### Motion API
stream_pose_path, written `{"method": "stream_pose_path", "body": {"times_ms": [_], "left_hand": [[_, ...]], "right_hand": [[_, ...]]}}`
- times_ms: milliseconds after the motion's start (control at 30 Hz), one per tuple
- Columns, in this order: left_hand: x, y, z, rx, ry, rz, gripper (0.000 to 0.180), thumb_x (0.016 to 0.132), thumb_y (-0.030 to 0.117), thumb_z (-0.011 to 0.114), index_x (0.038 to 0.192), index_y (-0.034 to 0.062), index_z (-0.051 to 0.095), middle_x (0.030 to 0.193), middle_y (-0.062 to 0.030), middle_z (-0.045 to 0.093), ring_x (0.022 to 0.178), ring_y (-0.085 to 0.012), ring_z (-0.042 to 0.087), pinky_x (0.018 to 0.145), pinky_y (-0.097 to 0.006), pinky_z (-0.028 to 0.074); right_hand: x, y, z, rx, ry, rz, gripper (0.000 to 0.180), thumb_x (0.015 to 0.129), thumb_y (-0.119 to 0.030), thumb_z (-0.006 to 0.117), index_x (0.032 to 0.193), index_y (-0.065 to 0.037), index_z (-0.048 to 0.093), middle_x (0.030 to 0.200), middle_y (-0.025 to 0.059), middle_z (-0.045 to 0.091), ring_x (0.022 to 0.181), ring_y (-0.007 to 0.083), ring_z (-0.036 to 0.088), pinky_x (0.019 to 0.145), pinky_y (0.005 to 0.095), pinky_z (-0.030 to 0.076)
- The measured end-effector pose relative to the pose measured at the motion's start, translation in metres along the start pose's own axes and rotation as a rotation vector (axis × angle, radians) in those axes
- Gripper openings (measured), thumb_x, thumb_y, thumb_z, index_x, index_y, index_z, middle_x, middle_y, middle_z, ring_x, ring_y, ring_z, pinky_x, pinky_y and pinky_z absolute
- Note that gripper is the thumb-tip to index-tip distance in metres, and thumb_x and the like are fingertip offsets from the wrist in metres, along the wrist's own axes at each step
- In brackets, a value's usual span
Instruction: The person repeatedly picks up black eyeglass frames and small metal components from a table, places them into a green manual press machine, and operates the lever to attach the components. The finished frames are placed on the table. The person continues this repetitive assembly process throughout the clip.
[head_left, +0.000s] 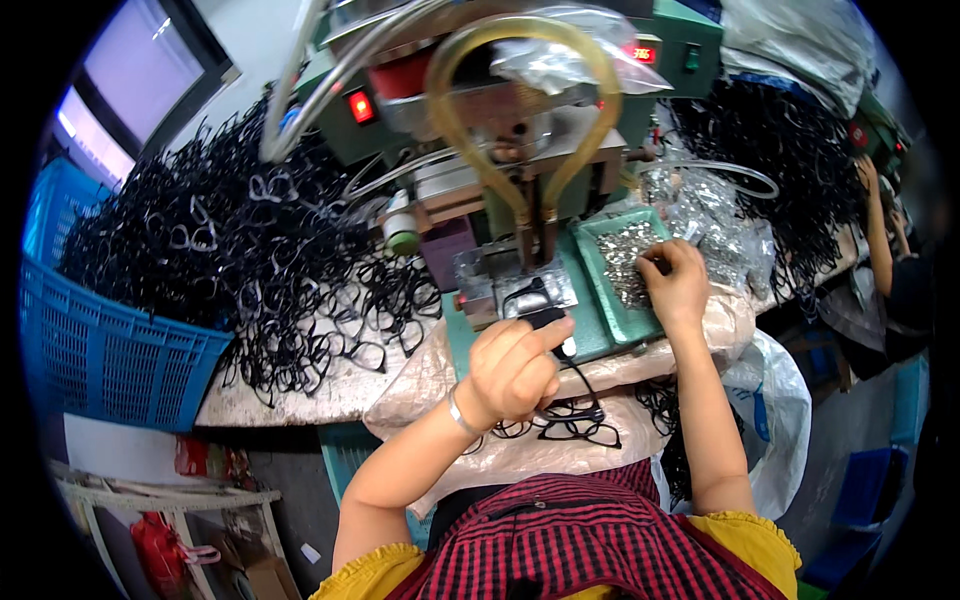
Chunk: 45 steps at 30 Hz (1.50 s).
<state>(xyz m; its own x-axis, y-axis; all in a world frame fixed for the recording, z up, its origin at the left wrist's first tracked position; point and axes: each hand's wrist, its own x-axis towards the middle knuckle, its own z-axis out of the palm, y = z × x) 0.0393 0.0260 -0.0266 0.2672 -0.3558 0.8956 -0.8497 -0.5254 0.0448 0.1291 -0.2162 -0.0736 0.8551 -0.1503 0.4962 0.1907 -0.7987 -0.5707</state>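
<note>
My left hand (512,368) grips a black eyeglass frame (548,318) by its end, close to the metal fixture (510,280) of a green machine (520,130). My right hand (678,282) rests in a green tray (598,300) filled with small silver metal parts (625,255), fingertips pinched down among them. Whether it holds a part is hidden. More black frames (575,420) lie on the plastic-covered pad in front of me.
A big heap of black frames (240,250) covers the bench on the left, next to a blue basket (100,350). Clear bags of metal parts (715,225) lie right of the tray. Yellowish hoses (455,120) loop over the machine. Another person's arm (878,215) works at far right.
</note>
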Motion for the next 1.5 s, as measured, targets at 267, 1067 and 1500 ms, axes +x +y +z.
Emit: {"method": "stream_pose_path", "body": {"times_ms": [267, 1067, 1500], "left_hand": [[-0.011, 0.002, 0.001, -0.017, 0.046, 0.024, 0.027, 0.067, 0.012, 0.066, 0.064, 0.0074, 0.039, 0.112, -0.0193, 0.071, 0.057, -0.0212, 0.052, 0.053, -0.035, 0.049], [-0.102, -0.098, -0.043, 0.317, -0.134, -0.936, 0.058, 0.067, 0.014, 0.083, 0.121, 0.0075, 0.063, 0.145, -0.0179, 0.044, 0.121, -0.0400, 0.043, 0.104, -0.046, 0.039], [-0.106, -0.106, -0.083, 0.566, 0.210, -0.689, 0.016, 0.088, 0.010, 0.070, 0.103, 0.0049, 0.068, 0.110, -0.0135, 0.067, 0.108, -0.0321, 0.059, 0.091, -0.041, 0.044]], "right_hand": [[-0.010, 0.006, 0.009, 0.130, 0.031, -0.113, 0.013, 0.090, -0.003, 0.062, 0.100, -0.001, 0.071, 0.098, 0.0151, 0.071, 0.093, 0.0298, 0.068, 0.086, 0.0346, 0.051], [-0.057, 0.038, -0.016, 0.403, -0.007, 0.069, 0.014, 0.091, -0.003, 0.066, 0.104, 0.002, 0.069, 0.098, 0.0050, 0.068, 0.091, 0.0128, 0.062, 0.087, 0.0272, 0.048], [-0.016, -0.083, -0.004, 0.764, -0.177, -0.078, 0.015, 0.084, 0.002, 0.068, 0.100, 0.002, 0.067, 0.097, 0.0061, 0.070, 0.090, 0.0148, 0.064, 0.086, 0.0273, 0.049]]}}
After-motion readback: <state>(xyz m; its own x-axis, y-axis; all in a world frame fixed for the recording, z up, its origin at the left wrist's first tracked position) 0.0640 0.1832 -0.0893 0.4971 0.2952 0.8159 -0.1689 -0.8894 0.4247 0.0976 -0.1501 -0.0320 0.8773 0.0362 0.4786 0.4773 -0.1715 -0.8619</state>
